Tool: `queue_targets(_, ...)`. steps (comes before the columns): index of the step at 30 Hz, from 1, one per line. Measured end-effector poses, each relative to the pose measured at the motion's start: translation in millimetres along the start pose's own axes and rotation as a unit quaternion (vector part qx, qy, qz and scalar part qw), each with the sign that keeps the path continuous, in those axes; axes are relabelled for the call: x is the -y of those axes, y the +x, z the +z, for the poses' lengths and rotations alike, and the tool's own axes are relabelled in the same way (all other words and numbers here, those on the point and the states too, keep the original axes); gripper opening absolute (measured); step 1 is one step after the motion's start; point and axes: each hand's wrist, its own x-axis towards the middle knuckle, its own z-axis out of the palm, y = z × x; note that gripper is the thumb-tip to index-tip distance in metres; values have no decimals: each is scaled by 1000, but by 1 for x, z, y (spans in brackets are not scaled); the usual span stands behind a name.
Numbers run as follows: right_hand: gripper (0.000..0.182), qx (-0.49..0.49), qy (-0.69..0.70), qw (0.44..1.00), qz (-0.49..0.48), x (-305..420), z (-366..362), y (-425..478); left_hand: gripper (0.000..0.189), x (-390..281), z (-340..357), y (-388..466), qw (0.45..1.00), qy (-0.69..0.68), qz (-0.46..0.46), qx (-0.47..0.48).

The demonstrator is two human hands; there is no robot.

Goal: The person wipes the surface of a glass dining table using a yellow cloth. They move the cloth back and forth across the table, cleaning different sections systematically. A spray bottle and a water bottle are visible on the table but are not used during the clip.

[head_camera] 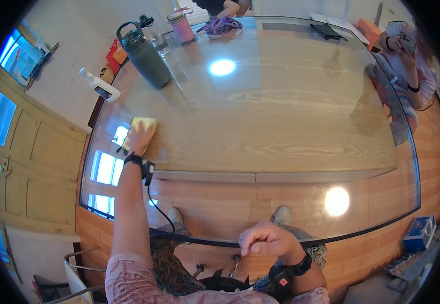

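Observation:
My left hand (141, 136) lies on a folded yellow cloth (149, 122), pressing it to the glass tabletop (212, 201) at the table's left side. The fingers spread over the cloth and hide part of it. A black band with a small cabled device (148, 173) is on that wrist. My right hand (265, 240) is held at the table's near edge, its fingers curled in, with nothing visible in it. Beyond the left hand, a white spray bottle (104, 88) stands near the left edge, and a dark green water bottle (147, 59) is to its right.
Farther back are a clear bottle (159, 41), a pink jar (182, 28), a bundle of purple cord (220, 26) and a black pouch (326, 31). A person (410, 64) holding a phone sits at the right; another person (225, 7) is at the far edge. A blue box (419, 233) rests on the floor.

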Motion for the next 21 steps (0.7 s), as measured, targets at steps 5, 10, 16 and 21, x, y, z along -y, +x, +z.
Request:
queue_targets(5,20,84,3,996,40,-1,-4,4,71,-164,-27,-17,978,-53,203,15)
queue_targets(10,25,63,-39,994,86,-7,-9,5,69,-322,-5,-81,902,-80,425,14)
queue_targets(16,27,56,-57,987,141,-14,-16,-2,75,-359,-21,-118,849,-101,510,94)
queue_targets(21,26,30,-66,991,114,-3,-21,-20,70,-286,-10,-41,913,-118,390,36)
